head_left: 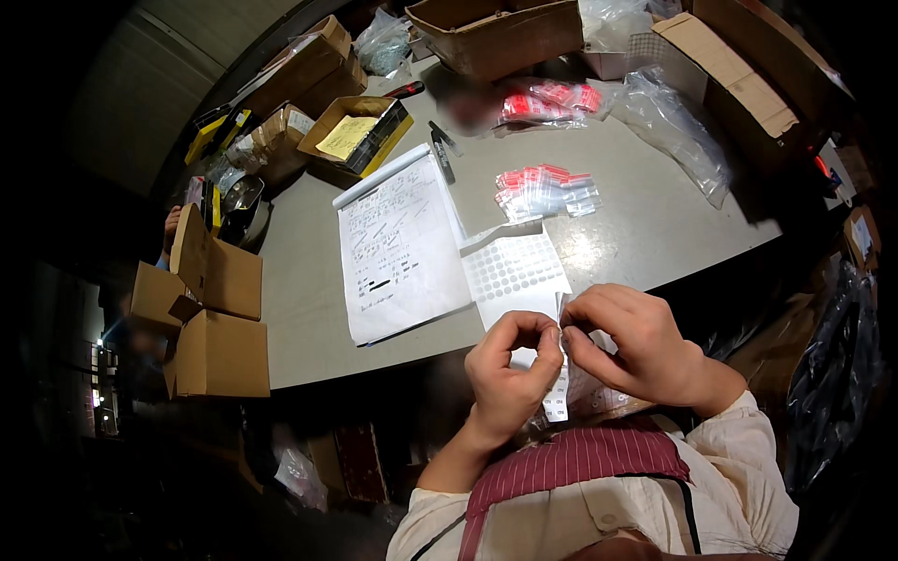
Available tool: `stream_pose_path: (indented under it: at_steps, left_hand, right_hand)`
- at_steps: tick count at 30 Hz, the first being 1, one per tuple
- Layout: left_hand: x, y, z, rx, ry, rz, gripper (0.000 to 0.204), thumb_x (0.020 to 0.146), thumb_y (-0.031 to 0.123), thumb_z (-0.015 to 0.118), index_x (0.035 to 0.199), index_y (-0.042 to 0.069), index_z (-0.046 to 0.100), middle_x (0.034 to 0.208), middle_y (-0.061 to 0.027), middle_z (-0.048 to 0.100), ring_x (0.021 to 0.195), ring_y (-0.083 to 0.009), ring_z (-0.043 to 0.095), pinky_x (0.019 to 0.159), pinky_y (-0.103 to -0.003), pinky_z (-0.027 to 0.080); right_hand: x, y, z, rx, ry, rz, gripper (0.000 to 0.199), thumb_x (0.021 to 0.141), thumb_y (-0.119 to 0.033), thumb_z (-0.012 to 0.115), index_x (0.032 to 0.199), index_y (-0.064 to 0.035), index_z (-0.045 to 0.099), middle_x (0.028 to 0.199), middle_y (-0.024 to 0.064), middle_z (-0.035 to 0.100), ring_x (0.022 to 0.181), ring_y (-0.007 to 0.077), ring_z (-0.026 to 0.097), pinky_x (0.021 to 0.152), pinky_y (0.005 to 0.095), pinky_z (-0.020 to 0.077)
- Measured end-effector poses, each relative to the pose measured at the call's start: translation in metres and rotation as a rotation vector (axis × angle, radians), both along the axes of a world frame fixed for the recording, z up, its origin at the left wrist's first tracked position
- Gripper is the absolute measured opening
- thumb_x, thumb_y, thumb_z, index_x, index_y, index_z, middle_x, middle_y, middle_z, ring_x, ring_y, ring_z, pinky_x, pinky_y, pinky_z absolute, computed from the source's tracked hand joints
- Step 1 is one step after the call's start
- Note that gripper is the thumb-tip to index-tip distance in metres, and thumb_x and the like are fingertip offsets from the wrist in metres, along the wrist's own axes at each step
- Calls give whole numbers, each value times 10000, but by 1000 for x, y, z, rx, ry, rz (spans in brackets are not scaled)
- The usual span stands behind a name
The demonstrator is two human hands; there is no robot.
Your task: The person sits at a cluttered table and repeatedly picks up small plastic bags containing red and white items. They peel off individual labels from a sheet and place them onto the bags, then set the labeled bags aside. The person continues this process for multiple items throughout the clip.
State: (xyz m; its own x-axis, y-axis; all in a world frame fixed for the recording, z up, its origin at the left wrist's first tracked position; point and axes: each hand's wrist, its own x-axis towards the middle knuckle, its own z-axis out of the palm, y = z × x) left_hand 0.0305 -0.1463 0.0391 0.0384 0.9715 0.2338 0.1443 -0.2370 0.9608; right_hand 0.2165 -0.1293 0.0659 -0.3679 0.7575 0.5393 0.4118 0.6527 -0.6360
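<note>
My left hand (513,372) pinches a narrow white strip of printed labels (557,400) in front of my chest. From the other side, my right hand (638,338) closes its thumb and fingers on the same strip, higher up. The fingertips of both hands nearly meet and partly cover it; its lower end hangs below them. Just beyond, a white sheet of round silver stickers (514,265) lies at the table's near edge. Farther back are several small clear bags with red tops (545,192), fanned in a pile.
A notepad with handwriting (398,248) lies left of the sticker sheet, a black marker (441,156) above it. Open cardboard boxes (223,351) stand at the left edge. A box with yellow paper (355,140), red-printed packages (550,101) and a clear plastic bag (675,131) sit farther back.
</note>
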Motion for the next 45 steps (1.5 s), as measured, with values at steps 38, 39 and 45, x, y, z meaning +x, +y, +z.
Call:
stream_pose_path:
  at_steps: [38,39,45]
  left_hand:
    - [-11,3,2,-140,-191,-136,90,951,25,701,1000,-48,681,907,-37,716,830,-75,666,764,-230,526]
    - [-12,4,0,-142,-206,-132,91,954,28,700,1004,-45,680,912,-35,714,833,-73,663,764,-228,522]
    - [-12,8,-4,-188,-304,-150,93,975,37,685,1031,-36,670,918,-14,680,813,-53,623,734,-212,494]
  right_hand:
    - [9,14,-3,-733,414,129,106,862,-27,713,951,21,747,805,50,729,750,86,674,708,248,559]
    - [10,14,-4,-740,425,143,113,865,-29,713,962,21,744,831,50,732,770,83,674,715,249,558]
    - [6,12,-11,-540,350,147,146,868,-24,702,1009,12,715,916,80,716,819,129,690,723,281,550]
